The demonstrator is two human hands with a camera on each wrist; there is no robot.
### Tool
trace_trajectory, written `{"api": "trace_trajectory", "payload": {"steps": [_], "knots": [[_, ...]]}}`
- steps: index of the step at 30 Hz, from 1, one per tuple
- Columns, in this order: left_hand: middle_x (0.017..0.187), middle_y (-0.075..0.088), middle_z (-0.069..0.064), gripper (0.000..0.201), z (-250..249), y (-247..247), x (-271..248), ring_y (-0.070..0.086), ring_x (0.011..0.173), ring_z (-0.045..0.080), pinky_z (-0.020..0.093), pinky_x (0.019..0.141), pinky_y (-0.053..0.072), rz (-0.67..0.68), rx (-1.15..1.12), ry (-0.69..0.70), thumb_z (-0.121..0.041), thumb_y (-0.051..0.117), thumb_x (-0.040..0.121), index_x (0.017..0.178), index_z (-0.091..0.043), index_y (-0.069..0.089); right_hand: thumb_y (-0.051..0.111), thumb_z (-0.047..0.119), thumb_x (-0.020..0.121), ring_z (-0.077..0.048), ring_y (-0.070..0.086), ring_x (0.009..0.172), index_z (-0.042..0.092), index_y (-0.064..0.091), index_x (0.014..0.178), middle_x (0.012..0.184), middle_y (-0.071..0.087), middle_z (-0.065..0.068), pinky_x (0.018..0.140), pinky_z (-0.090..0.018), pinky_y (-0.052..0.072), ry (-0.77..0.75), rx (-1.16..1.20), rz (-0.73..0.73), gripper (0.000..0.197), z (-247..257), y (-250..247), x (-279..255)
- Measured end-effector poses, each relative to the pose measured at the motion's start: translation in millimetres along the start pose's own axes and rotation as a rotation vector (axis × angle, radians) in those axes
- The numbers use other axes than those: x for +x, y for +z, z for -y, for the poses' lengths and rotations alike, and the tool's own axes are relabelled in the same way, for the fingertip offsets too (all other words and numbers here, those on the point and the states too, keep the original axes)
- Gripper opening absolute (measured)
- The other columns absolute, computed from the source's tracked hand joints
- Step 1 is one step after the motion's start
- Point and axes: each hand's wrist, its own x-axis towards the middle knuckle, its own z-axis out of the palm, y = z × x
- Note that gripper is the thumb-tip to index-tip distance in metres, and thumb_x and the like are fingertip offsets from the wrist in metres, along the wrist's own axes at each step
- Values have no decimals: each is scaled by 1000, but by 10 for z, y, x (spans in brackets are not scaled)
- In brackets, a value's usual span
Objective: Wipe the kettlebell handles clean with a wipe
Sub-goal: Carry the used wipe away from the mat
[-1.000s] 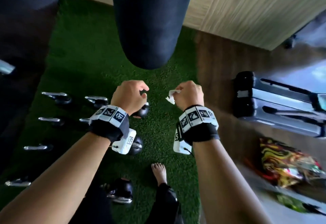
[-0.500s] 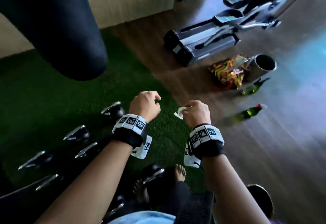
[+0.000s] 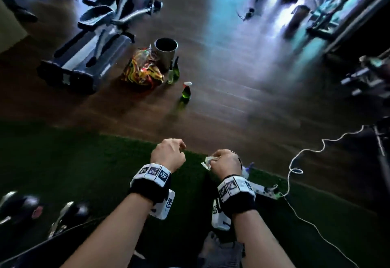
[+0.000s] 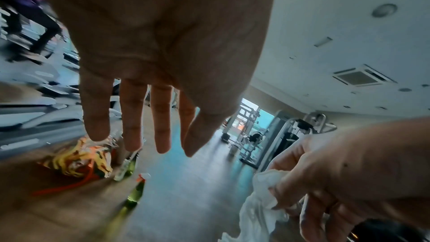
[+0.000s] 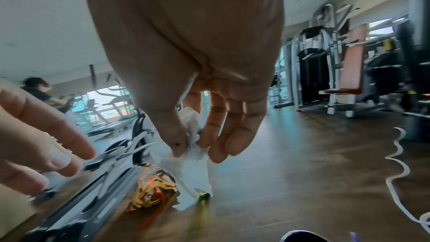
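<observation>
My right hand (image 3: 223, 162) pinches a crumpled white wipe (image 3: 207, 162) between thumb and fingers; the wipe (image 5: 188, 165) hangs down from the pinch in the right wrist view. My left hand (image 3: 168, 153) is held beside it, empty, with its fingers (image 4: 132, 117) straight and relaxed. Both hands hover over the green turf (image 3: 84, 162) near its edge. Two black kettlebells (image 3: 69, 212) with shiny handles lie at the lower left, well away from both hands.
On the wooden floor (image 3: 232, 98) ahead stand a metal bin (image 3: 165, 52), a colourful bag (image 3: 141, 71), a green bottle (image 3: 174, 71) and a green spray bottle (image 3: 185, 94). An exercise machine (image 3: 90, 41) is at the left; a white cable (image 3: 295, 162) trails at the right.
The view has swung right, from the kettlebell rows and hanging bag toward the open floor. My left hand's fingers have loosened from a fist. The right hand still pinches the wipe.
</observation>
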Motion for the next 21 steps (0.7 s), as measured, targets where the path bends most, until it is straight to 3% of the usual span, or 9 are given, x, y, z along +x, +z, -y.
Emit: {"api": "trace_trajectory", "payload": {"steps": [4, 9, 16, 21], "knots": [[120, 72, -2, 29, -935, 631, 94, 68, 110, 23, 36, 93, 57, 118, 40, 35, -25, 61, 91, 117, -34, 70, 62, 22, 83, -26, 68, 104, 26, 77, 99, 108, 74, -3, 85, -29, 53, 89, 42, -17, 23, -1014, -476, 269], [118, 73, -1, 29, -1677, 1283, 275, 68, 110, 25, 38, 96, 57, 236, 70, 17, -24, 61, 89, 113, -33, 72, 59, 24, 84, -29, 66, 107, 24, 77, 98, 109, 72, -9, 89, -32, 54, 155, 78, -14, 23, -1888, -788, 684], [116, 74, -3, 29, -1989, 1916, 822, 69, 109, 26, 36, 94, 56, 294, 102, -59, -24, 61, 86, 111, -35, 72, 60, 23, 83, -31, 69, 98, 22, 76, 95, 100, 74, -9, 73, -28, 49, 258, 95, 102, 20, -2390, -556, 1338], [116, 70, -2, 32, -1919, 2547, 1681, 68, 108, 29, 37, 89, 54, 290, 114, -37, -20, 58, 87, 112, -35, 71, 66, 28, 82, -28, 67, 100, 25, 75, 92, 101, 73, -5, 74, -27, 48, 363, 133, 123, 14, -2551, -56, 2113]]}}
